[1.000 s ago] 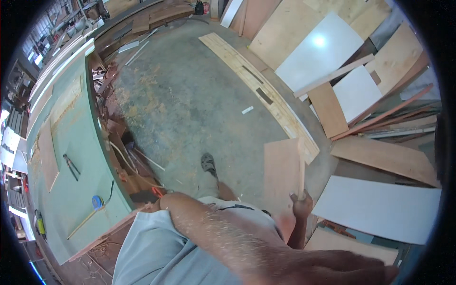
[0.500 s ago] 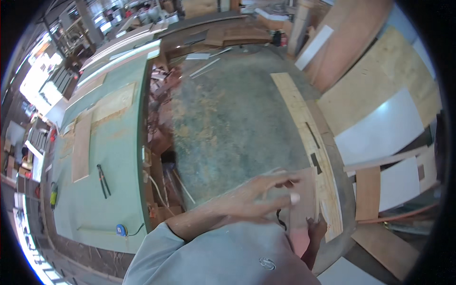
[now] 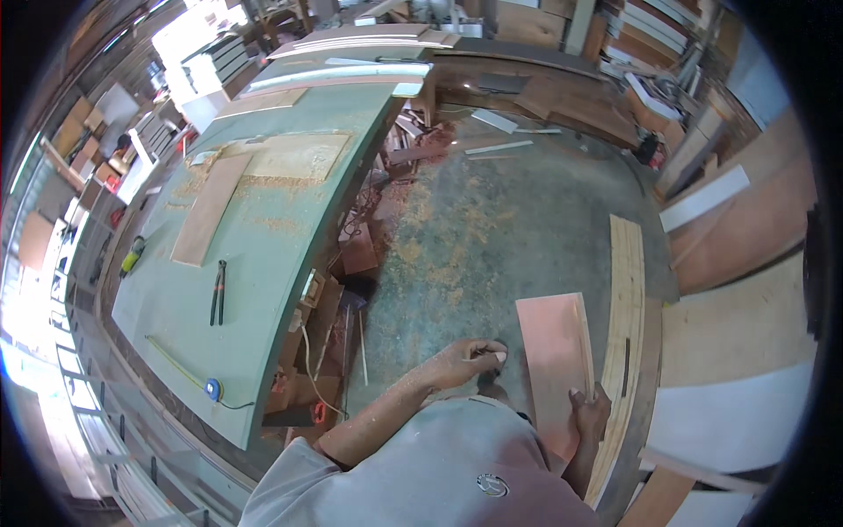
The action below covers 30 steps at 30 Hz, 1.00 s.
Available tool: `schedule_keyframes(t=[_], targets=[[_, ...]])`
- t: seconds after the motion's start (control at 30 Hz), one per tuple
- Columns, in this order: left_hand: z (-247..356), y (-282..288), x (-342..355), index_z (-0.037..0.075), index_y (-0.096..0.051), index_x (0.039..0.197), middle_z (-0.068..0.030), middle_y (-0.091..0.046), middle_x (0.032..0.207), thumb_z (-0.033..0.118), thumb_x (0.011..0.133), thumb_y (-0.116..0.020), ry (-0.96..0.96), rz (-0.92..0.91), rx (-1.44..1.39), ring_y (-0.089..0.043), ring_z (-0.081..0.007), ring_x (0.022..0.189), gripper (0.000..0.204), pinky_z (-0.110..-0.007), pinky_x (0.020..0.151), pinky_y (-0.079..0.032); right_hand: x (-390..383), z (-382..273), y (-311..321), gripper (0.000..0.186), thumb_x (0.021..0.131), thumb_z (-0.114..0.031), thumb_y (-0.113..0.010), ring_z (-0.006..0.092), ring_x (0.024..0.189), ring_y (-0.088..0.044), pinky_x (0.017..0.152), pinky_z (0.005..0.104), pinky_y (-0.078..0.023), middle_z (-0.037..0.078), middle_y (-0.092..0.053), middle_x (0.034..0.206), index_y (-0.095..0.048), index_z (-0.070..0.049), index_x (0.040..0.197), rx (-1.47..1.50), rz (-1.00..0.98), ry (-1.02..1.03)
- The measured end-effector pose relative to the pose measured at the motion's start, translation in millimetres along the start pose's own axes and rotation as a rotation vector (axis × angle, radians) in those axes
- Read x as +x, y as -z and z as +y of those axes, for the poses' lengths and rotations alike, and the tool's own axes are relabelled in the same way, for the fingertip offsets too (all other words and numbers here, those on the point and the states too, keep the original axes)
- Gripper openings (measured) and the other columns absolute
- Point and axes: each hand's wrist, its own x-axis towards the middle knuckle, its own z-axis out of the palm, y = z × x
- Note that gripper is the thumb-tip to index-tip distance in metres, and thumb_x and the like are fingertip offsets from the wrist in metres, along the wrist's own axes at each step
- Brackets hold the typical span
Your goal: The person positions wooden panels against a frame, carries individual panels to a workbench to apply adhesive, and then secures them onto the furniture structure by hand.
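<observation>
Currently your right hand (image 3: 591, 413) clasps a rectangular pinkish-brown wooden board (image 3: 551, 364); leftward, your loosely half-curled left hand (image 3: 464, 363) hangs empty.

Floor (image 3: 505, 255) ahead is open; green table (image 3: 268, 281) blocks left, held board (image 3: 553, 360) right.

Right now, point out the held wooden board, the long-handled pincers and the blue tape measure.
Wooden board (image 3: 553, 360): head view, middle of its broad face.
Long-handled pincers (image 3: 221, 295): head view, on the right-hand handle.
Blue tape measure (image 3: 212, 389): head view, on its case.
</observation>
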Motion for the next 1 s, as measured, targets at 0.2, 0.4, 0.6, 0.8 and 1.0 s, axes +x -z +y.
schedule_keyframes(t=[0.2,0.4,0.6,0.8,1.0], targets=[[20,15,107,0.000,-0.063,0.128,-0.0071,-0.068,0.103,0.038,0.100,-0.062,0.093,0.303,-0.005,-0.062,-0.0172,0.099,0.047,-0.032,0.089,-0.048,162,-36,6,0.044,0.075,-0.024,-0.081,0.0404,0.089,-0.069,0.082,0.0474,-0.052,0.024,-0.071,0.092,-0.069,-0.001,0.110,-0.093,-0.079,0.244],[77,18,189,-0.002,-0.063,0.127,-0.0147,-0.069,0.114,0.034,0.098,-0.064,-0.093,0.539,0.127,-0.065,-0.0237,0.115,0.047,-0.037,0.099,-0.050,279,-119,2,0.042,0.076,-0.028,-0.078,0.0407,0.093,-0.069,0.084,0.0464,-0.053,0.023,-0.071,0.099,-0.071,-0.005,0.111,-0.175,-0.306,0.534],[134,38,239,0.000,-0.064,0.124,-0.0194,-0.062,0.124,0.030,0.095,-0.067,-0.237,0.725,0.454,-0.064,-0.0323,0.116,0.042,-0.042,0.098,-0.051,359,-187,-34,0.040,0.078,-0.029,-0.077,0.0384,0.096,-0.069,0.084,0.0462,-0.054,0.021,-0.072,0.102,-0.072,-0.008,0.112,-0.314,-0.491,0.883],[146,107,297,0.003,-0.058,0.131,-0.0206,-0.057,0.129,0.033,0.088,-0.072,-0.369,0.735,0.952,-0.059,-0.0406,0.115,0.055,-0.046,0.096,-0.051,408,-282,-91,0.037,0.077,-0.023,-0.074,0.0386,0.092,-0.069,0.079,0.0482,-0.053,0.018,-0.071,0.095,-0.070,-0.010,0.111,-0.278,-0.655,1.128],[173,215,338,0.003,-0.059,0.125,-0.0209,-0.069,0.094,0.031,0.086,-0.070,0.162,0.546,0.985,-0.069,-0.0408,0.088,0.049,-0.050,0.075,-0.054,458,-421,-148,0.043,0.069,-0.009,-0.067,0.0397,0.090,-0.068,0.076,0.0483,-0.053,0.018,-0.071,0.092,-0.070,-0.012,0.112,-0.337,-0.810,1.354]])
